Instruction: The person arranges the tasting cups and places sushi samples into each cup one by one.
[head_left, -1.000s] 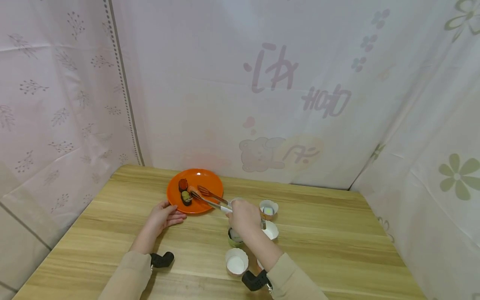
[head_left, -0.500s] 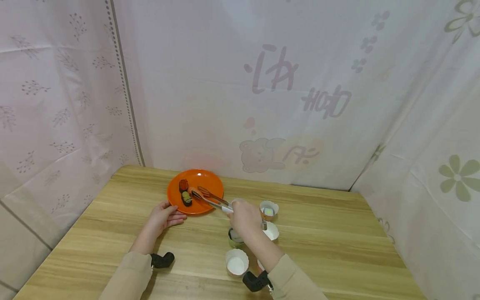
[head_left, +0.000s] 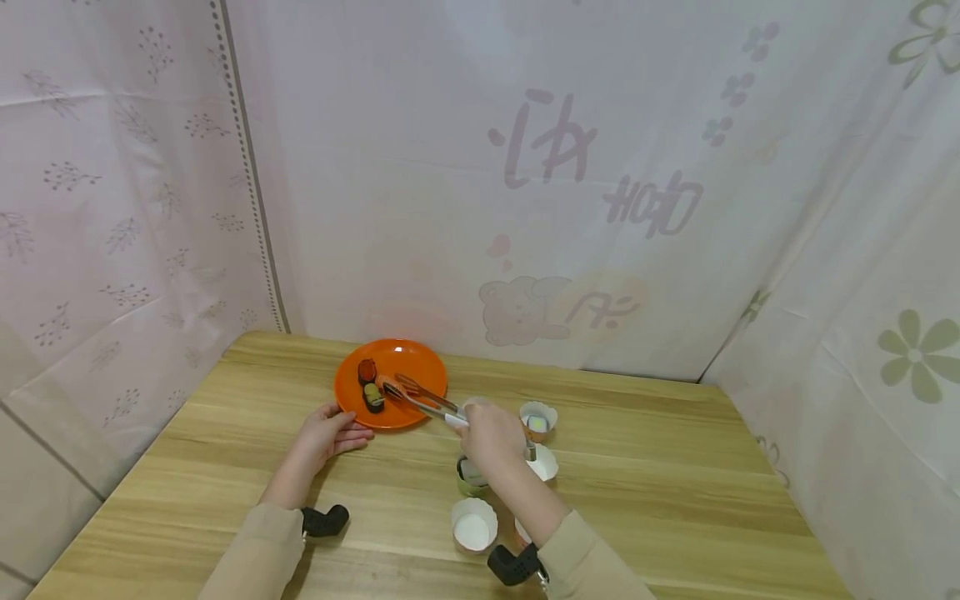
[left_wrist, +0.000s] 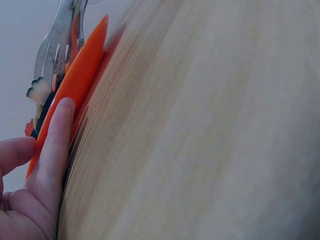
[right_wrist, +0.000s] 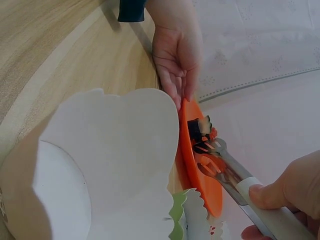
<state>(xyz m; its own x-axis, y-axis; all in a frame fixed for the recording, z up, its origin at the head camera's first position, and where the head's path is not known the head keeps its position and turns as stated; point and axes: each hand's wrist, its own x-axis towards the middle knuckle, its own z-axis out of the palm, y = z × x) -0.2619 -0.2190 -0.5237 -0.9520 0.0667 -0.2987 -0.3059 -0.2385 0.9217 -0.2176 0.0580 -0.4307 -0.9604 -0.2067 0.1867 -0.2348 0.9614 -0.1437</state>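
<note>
My left hand [head_left: 325, 437] holds the near left rim of an orange plate [head_left: 416, 358], thumb on top and fingers below. In the left wrist view its thumb [left_wrist: 17, 152] and a finger [left_wrist: 56, 135] lie on either side of the rim. My right hand [head_left: 491, 433] grips metal tongs [head_left: 431, 402] with pale handles. Their slotted tips are over the plate, spread about an orange-topped sushi piece [right_wrist: 214, 161] that they partly hide. To its left lie a red-topped sushi piece [head_left: 367, 371] and a yellow-green-topped one [head_left: 372, 396], both dark-sided.
Several small paper cups stand near my right forearm. A white cup [head_left: 474, 527] is at the front; a green one [head_left: 471, 479] holds something dark and greyish. Another cup [head_left: 537, 417], farther back, holds a small piece with a yellow-green centre. A patterned curtain [head_left: 420, 208] hangs behind the wooden table [head_left: 637, 483].
</note>
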